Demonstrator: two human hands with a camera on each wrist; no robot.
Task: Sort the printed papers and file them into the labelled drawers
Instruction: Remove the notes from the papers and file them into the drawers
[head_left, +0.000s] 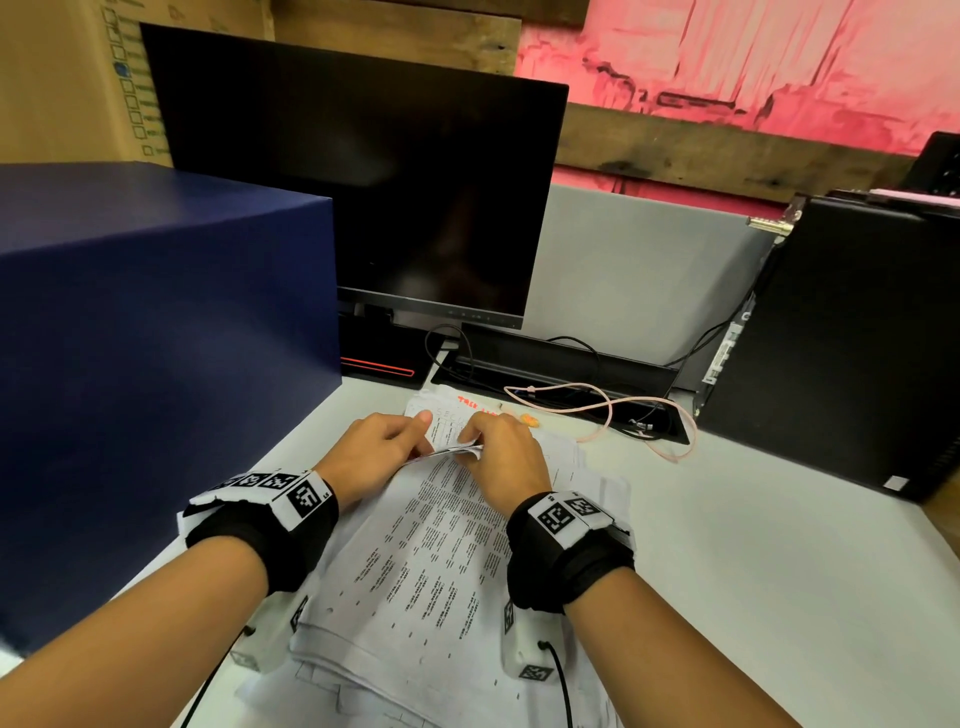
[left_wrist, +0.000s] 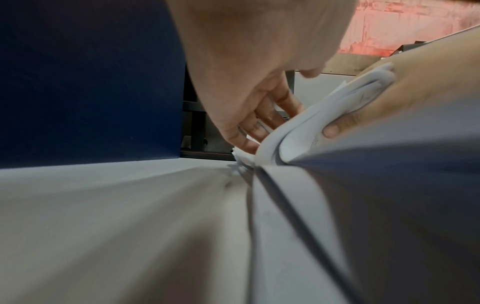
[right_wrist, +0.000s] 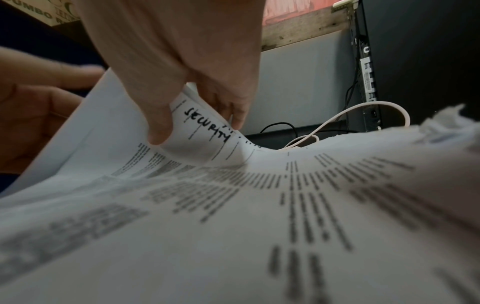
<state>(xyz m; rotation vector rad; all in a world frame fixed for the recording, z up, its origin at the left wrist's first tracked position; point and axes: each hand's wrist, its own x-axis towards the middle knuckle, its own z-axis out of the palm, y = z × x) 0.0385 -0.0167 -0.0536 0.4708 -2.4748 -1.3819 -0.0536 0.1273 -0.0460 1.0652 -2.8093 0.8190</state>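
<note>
On the desk (head_left: 753, 571) | right hand (head_left: 506, 457) grip pinches sheet (right_wrist: 205, 131) — handwritten "SECURITY" | left hand (head_left: 374, 452) grip grasps paper stack (head_left: 431, 561)

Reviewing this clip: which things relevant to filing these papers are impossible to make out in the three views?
- Labelled drawers: none visible in any view; the blue box shows only plain faces.
- Printed text on the paper stack: too small in the head view, blurred in the right wrist view; only handwritten "SECURITY" reads.
- Red writing on the far sheet: partly hidden by the right hand.
- Left hand fingertips: tucked under the sheets.
</note>
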